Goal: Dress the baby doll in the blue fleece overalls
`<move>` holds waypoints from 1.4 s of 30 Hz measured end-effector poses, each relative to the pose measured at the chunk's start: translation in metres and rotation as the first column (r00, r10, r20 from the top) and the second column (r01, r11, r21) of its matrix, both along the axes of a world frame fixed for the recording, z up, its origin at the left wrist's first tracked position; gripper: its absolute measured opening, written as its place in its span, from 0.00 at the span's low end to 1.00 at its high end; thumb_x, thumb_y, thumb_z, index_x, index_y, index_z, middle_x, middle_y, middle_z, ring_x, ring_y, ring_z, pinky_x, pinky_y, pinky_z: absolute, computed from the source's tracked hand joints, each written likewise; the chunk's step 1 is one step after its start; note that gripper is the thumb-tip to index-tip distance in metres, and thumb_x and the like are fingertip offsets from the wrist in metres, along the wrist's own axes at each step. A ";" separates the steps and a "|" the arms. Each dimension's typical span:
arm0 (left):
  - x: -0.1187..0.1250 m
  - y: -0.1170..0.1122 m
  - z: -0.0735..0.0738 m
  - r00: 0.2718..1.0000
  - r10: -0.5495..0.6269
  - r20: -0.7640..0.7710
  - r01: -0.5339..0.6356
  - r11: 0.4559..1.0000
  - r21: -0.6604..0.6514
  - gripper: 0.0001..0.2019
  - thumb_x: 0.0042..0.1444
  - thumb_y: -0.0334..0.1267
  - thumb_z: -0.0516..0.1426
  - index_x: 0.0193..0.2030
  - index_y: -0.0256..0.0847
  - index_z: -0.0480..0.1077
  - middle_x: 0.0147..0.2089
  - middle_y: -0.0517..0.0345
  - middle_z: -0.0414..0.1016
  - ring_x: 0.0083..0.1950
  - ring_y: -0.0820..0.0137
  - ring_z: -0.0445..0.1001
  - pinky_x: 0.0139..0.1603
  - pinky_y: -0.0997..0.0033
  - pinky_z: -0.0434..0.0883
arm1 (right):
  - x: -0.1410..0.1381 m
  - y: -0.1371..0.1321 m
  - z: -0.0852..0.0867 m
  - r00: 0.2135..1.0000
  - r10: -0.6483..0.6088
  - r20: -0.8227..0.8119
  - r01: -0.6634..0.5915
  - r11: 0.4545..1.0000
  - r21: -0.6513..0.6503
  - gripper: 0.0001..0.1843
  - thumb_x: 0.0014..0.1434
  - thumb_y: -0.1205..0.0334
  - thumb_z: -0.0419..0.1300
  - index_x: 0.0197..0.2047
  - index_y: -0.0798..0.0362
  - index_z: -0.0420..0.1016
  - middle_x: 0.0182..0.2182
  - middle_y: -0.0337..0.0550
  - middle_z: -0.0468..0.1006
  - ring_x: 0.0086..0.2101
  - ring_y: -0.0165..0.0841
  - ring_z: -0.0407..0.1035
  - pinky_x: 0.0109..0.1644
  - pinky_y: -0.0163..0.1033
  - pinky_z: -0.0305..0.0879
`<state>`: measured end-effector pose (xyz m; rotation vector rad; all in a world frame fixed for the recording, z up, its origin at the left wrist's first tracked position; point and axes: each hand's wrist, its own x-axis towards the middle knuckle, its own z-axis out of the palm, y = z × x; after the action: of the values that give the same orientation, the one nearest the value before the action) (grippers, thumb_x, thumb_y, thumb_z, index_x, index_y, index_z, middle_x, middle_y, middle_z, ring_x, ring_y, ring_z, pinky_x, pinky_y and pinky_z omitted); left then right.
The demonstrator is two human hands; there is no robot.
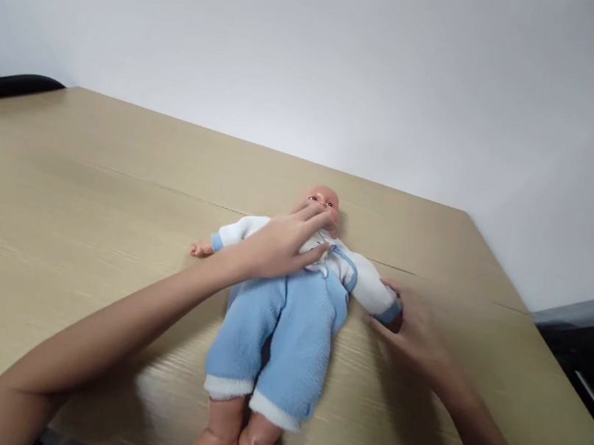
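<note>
A baby doll (292,326) lies on its back on the wooden table (107,224), its head toward the wall and bare feet toward me. It wears light blue fleece trousers and a white top with blue trim and cuffs. My left hand (294,241) rests over the doll's upper chest, fingers stretched toward its chin, thumb apart; the hand covers part of the neck and chest. My right hand (407,328) is around the end of the doll's white sleeve (371,286), thumb and fingers on either side of the blue cuff. The doll's hand there is hidden.
A white wall (300,52) rises behind the table's far edge. A black curved object (10,87), perhaps a chair back, stands at the far left. Dark items (588,363) sit beyond the table's right edge. Seams cross the tabletop.
</note>
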<state>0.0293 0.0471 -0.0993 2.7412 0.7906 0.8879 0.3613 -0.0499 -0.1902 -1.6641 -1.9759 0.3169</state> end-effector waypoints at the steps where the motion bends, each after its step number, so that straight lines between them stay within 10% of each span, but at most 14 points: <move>1: 0.014 -0.001 -0.001 0.999 0.006 -0.053 -0.006 1.000 0.008 0.12 0.73 0.41 0.56 0.58 0.39 0.71 0.61 0.44 0.75 0.65 0.53 0.69 0.70 0.52 0.66 | 0.005 -0.004 -0.004 1.000 -0.022 -0.017 0.022 1.000 -0.007 0.31 0.60 0.41 0.68 0.62 0.46 0.73 0.56 0.55 0.80 0.55 0.60 0.74 0.60 0.65 0.70; 6: 0.060 0.003 -0.017 0.953 0.115 -0.281 -0.120 0.993 -0.002 0.09 0.71 0.38 0.59 0.53 0.38 0.74 0.54 0.45 0.80 0.58 0.52 0.74 0.61 0.51 0.70 | 0.005 -0.012 -0.008 0.975 -0.100 -0.200 0.091 0.994 -0.057 0.25 0.61 0.44 0.69 0.56 0.47 0.76 0.50 0.53 0.83 0.49 0.54 0.78 0.56 0.61 0.74; 12: 0.059 0.009 -0.034 0.991 0.018 -0.136 -0.023 0.999 -0.034 0.07 0.73 0.39 0.59 0.50 0.39 0.75 0.50 0.49 0.80 0.53 0.57 0.74 0.57 0.58 0.70 | -0.004 0.004 -0.002 0.779 -0.103 -0.619 0.148 0.989 0.022 0.46 0.51 0.46 0.79 0.67 0.46 0.67 0.55 0.51 0.79 0.52 0.47 0.78 0.59 0.53 0.77; 19: 0.055 0.013 -0.041 0.994 -0.095 -0.047 0.092 0.994 -0.062 0.07 0.75 0.37 0.55 0.52 0.37 0.72 0.49 0.48 0.80 0.50 0.59 0.76 0.54 0.61 0.70 | -0.034 0.049 0.020 0.562 0.046 -0.826 0.058 0.994 0.095 0.30 0.52 0.51 0.79 0.53 0.46 0.73 0.55 0.46 0.80 0.60 0.44 0.75 0.65 0.48 0.74; 31: 0.040 0.003 -0.048 0.973 -0.227 0.039 0.180 0.856 0.484 0.16 0.80 0.40 0.47 0.59 0.44 0.75 0.51 0.51 0.83 0.46 0.62 0.75 0.51 0.58 0.66 | -0.066 0.052 -0.012 0.743 0.328 -0.584 -0.231 0.944 0.236 0.17 0.62 0.57 0.71 0.53 0.42 0.76 0.45 0.40 0.72 0.45 0.39 0.72 0.50 0.44 0.73; 42: 0.038 0.007 -0.025 0.923 -0.248 0.295 0.295 0.947 -0.127 0.10 0.74 0.43 0.57 0.48 0.42 0.77 0.47 0.48 0.79 0.51 0.62 0.77 0.57 0.61 0.73 | -0.069 0.032 0.002 0.847 0.413 -0.334 -0.334 0.903 0.270 0.13 0.70 0.51 0.60 0.54 0.45 0.75 0.48 0.48 0.71 0.47 0.46 0.67 0.51 0.52 0.69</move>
<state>0.0674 0.0543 -0.1241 2.4276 0.3988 1.0555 0.2923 -0.0177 -0.1882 -0.9851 -1.9396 0.5232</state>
